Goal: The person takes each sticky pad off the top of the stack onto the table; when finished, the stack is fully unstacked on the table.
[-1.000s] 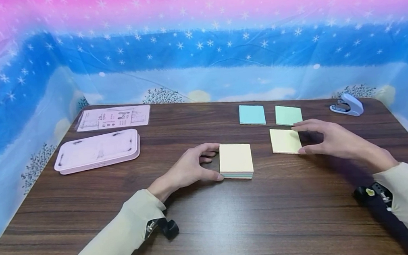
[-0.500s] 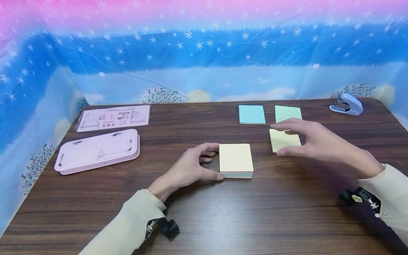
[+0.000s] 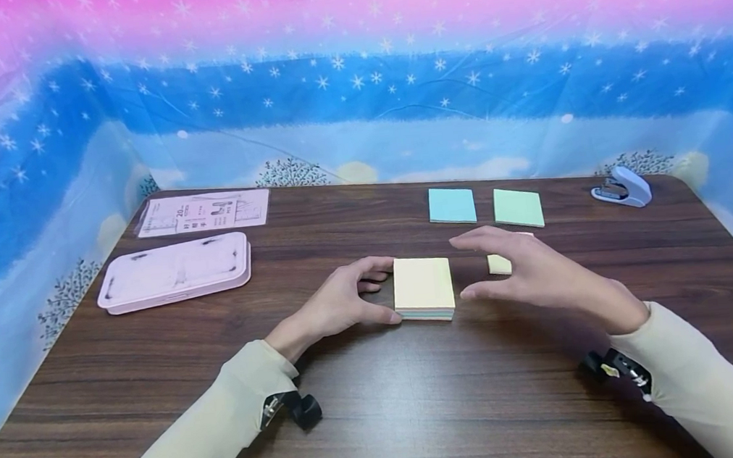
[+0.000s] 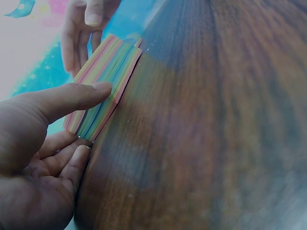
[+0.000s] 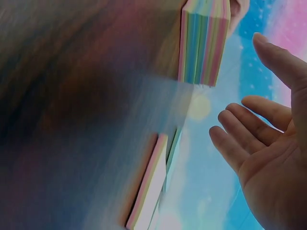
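A square stack of sticky notes (image 3: 422, 284) sits on the wooden table, pale yellow on top and layered in several colours at its edges. My left hand (image 3: 337, 306) holds its left side between thumb and fingers; in the left wrist view the thumb lies across the layered edge. Just to the right of the stack is my right hand (image 3: 541, 275), thumb and fingers spread apart with nothing between them. Behind that hand a thin yellow sticky-note pad (image 3: 499, 265) is mostly hidden. In the right wrist view, the open palm faces the stack (image 5: 201, 43).
A blue pad (image 3: 452, 205) and a green pad (image 3: 518, 208) lie farther back. At the back right stands a small stapler (image 3: 625, 188). On the left are a pale pink case (image 3: 175, 270) and a packaged ruler set (image 3: 204, 212). A patterned cloth (image 3: 353, 77) surrounds the table.
My right hand has moved left, from the yellow pad towards the stack, passing in front of that pad. The left hand has stayed at the stack.
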The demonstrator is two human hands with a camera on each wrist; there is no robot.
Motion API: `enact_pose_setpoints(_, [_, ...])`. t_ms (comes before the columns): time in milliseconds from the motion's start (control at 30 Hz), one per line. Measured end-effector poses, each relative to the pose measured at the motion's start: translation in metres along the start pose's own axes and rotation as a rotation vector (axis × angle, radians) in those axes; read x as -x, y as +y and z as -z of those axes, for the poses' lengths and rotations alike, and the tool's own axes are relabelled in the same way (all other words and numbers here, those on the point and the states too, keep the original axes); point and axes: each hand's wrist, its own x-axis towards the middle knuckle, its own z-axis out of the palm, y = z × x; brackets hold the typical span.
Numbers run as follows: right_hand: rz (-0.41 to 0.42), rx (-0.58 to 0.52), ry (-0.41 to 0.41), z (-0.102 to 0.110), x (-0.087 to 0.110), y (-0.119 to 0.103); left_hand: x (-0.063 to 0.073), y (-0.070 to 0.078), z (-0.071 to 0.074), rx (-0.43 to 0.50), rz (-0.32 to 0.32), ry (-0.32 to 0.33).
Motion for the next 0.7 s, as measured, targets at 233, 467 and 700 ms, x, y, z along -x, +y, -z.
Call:
enact_pose_setpoints(233, [0.009,-0.017,-0.029,-0.010,-0.005,-0.005,0.000,0.000,0.000,-0.004,-0.004,0.003])
enact_pose_setpoints(467, [0.037,-0.009,-0.043,-0.017,-0.008,-0.006,0.001,0.001,-0.001,-0.008,0.004,0.003])
enact_pose_setpoints(700, [0.030,0.004,-0.042,-0.020,-0.009,-0.006,0.001,0.002,-0.001,-0.005,0.003,0.005])
